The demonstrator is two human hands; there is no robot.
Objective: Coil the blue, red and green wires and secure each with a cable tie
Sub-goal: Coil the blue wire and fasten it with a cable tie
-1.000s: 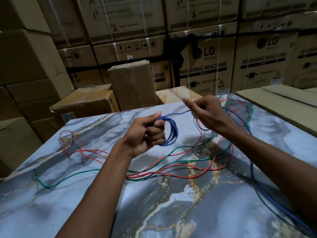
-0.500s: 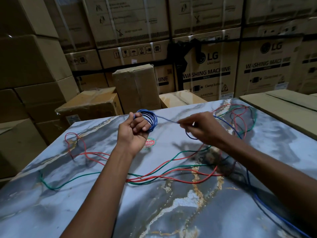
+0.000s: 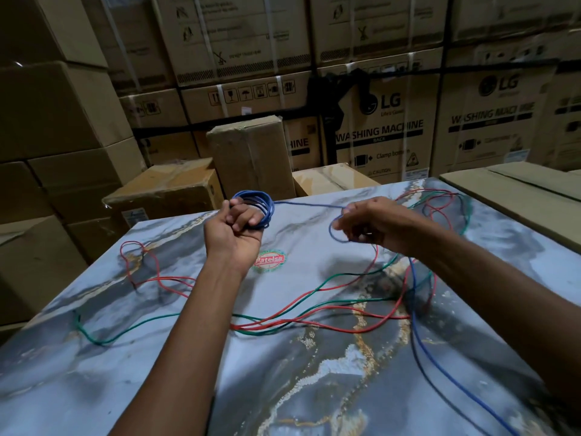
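Curled around a small coil of thin blue wire (image 3: 256,206), the left hand (image 3: 234,229) holds it above the marbled grey tabletop (image 3: 314,388), while the right hand (image 3: 369,223) pinches the taut strand feeding it. Light and springy, the wire likely wants gripping across all loops. Table edges lie well off; loose red wire (image 3: 330,327) and green wire (image 3: 132,336) sprawl below.

Left hand (image 3: 234,229) raised at 11 o'clock, fingers (image 3: 242,217) curled tight; right hand (image 3: 369,223) at 1 o'clock, fingertips pinched together
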